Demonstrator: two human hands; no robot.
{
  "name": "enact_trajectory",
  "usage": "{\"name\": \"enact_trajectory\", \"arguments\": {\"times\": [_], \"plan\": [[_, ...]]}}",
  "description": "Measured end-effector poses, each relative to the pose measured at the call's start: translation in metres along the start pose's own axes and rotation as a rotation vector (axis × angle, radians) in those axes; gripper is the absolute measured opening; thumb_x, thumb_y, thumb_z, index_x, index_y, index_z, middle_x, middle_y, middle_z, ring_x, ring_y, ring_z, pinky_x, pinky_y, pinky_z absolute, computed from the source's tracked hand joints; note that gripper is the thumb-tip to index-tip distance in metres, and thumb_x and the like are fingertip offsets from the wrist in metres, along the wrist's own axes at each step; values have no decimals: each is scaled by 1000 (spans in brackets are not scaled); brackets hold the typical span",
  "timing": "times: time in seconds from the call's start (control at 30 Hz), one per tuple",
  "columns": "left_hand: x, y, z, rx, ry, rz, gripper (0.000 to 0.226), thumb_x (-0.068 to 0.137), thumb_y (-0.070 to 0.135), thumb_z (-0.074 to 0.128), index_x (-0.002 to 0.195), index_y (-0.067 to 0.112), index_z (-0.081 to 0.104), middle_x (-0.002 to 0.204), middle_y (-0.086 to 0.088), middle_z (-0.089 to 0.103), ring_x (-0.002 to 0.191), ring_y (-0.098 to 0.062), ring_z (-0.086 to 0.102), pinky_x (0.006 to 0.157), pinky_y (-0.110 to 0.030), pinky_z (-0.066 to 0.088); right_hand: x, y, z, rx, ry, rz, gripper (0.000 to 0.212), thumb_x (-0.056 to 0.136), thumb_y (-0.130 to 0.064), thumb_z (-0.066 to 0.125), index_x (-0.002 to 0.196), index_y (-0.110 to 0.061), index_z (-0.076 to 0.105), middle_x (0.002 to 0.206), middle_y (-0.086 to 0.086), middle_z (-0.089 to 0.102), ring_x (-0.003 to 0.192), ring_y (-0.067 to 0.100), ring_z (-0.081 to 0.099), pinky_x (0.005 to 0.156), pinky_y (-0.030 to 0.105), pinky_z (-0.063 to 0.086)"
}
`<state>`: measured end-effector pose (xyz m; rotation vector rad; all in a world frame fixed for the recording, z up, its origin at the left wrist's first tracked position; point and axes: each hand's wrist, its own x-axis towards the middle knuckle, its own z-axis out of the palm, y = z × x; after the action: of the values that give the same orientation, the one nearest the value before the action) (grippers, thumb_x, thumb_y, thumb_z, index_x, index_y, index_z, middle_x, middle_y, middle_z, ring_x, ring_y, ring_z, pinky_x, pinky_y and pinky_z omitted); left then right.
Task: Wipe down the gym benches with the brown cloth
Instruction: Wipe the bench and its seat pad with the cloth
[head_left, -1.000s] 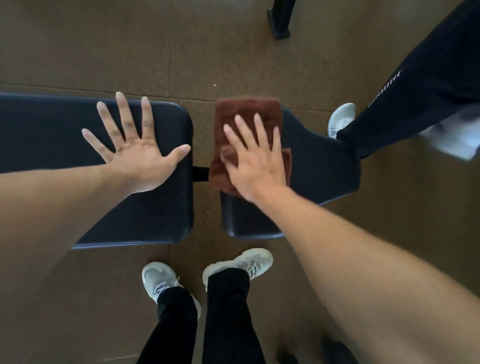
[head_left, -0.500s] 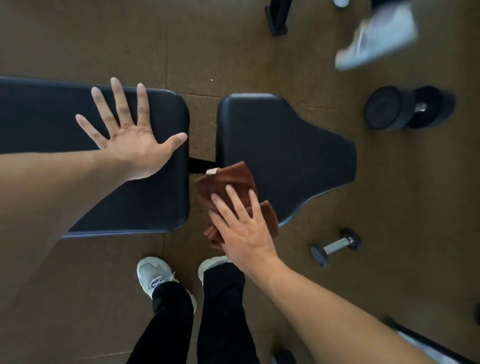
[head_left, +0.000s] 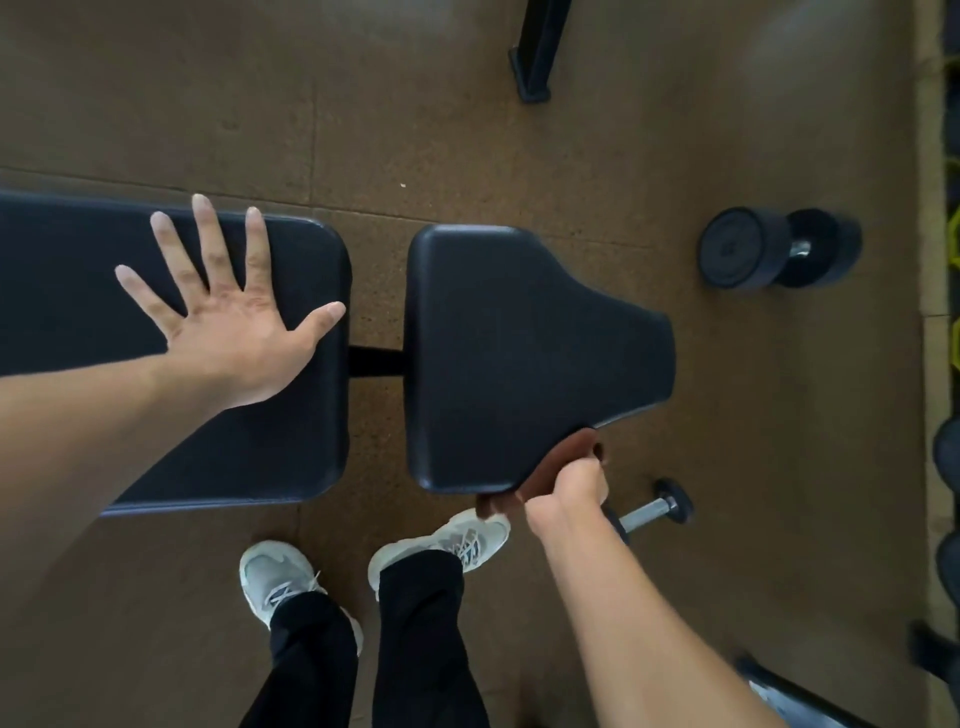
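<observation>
- Nearest the camera, black trousers and a pair of pale sneakers were seen planted on the brown floor.
- Just above that, the right hand was curled around the brown cloth, which was held against the near edge of the seat pad; most of the cloth was hidden under the pad's rim and the hand.
- A small dumbbell was left on the floor right beside that wrist.
- The left hand was laid flat on the long bench pad, fingers spread wide, nothing gripped.
- The two black pads were joined by a dark bar.
- Further out, a chunky black dumbbell was parked on the floor, well apart from the bench.
- Farthest off, a black frame leg was seen at the top.
</observation>
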<state>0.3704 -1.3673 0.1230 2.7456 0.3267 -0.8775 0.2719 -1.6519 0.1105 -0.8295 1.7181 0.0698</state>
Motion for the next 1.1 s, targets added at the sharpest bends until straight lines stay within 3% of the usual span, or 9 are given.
{"name": "enact_trajectory", "arguments": {"times": [0.07, 0.23, 0.33, 0.47, 0.6, 0.73, 0.87, 0.97, 1.1], "plan": [[-1, 1, -2, -9, -23, 4, 106, 83, 88, 23, 154, 32, -32, 160, -3, -45, 147, -33, -41, 115, -69, -19, -6, -14, 0, -5, 34, 17, 37, 110, -39, 42, 137, -21, 59, 136, 5, 61, 121, 38, 57, 108, 61, 45], [-3, 1, -6, -19, -68, 3, 106, 82, 89, 21, 151, 35, -37, 156, 0, -51, 145, -32, -45, 114, -67, -22, -22, -47, -1, 61, 176, -160, 44, 104, -48, 58, 139, -21, 56, 135, 2, 64, 110, 32, 59, 113, 52, 45], [-5, 2, -11, -30, -105, 3, 105, 80, 90, 19, 149, 35, -39, 154, 1, -53, 143, -30, -47, 113, -66, -23, -26, -51, 21, -28, 168, -267, 63, 103, -55, 55, 159, -30, 37, 152, 2, 55, 131, 35, 58, 118, 53, 41], [-5, 4, -15, -40, -144, -6, 106, 79, 89, 18, 149, 36, -40, 151, 1, -56, 143, -31, -48, 113, -65, -24, -16, -47, 36, -167, 211, -408, 69, 105, -57, 48, 163, -32, 20, 162, 4, 43, 143, 38, 47, 121, 54, 35], [-4, 6, -20, -42, -184, -17, 107, 78, 89, 20, 150, 36, -39, 143, 4, -61, 143, -31, -48, 113, -65, -25, 0, -59, 39, -101, 291, -463, 58, 106, -52, 50, 157, -29, 33, 156, 3, 51, 138, 36, 54, 118, 51, 40], [-4, 8, -25, -61, -236, -42, 106, 75, 90, 20, 144, 41, -44, 146, 5, -61, 141, -30, -51, 113, -64, -26, 2, -81, 35, -526, 378, -915, 42, 108, -38, 51, 145, -18, 53, 147, 7, 60, 136, 33, 57, 110, 45, 44], [-6, 14, -31, -50, -245, -91, 102, 78, 88, 22, 140, 42, -45, 145, 6, -61, 140, -28, -52, 114, -62, -26, -1, -147, 37, -1190, 36, -1209, 33, 107, -43, 49, 132, -25, 60, 130, 0, 70, 120, 29, 66, 96, 41, 50], [-4, 21, -37, -18, -285, -157, 103, 77, 89, 22, 136, 42, -48, 139, 7, -65, 137, -27, -54, 116, -61, -24, -23, -184, 84, -1787, -291, -1149, 31, 109, -51, 41, 133, -37, 55, 127, -2, 71, 119, 31, 66, 98, 42, 48], [1, 35, -42, -20, -334, -275, 109, 85, 83, 38, 131, 41, -51, 133, 6, -68, 137, -27, -53, 118, -61, -21, -37, -172, 146, -1912, -526, -1071, 39, 110, -55, 34, 139, -33, 49, 137, 2, 66, 125, 35, 63, 102, 45, 44]]}}
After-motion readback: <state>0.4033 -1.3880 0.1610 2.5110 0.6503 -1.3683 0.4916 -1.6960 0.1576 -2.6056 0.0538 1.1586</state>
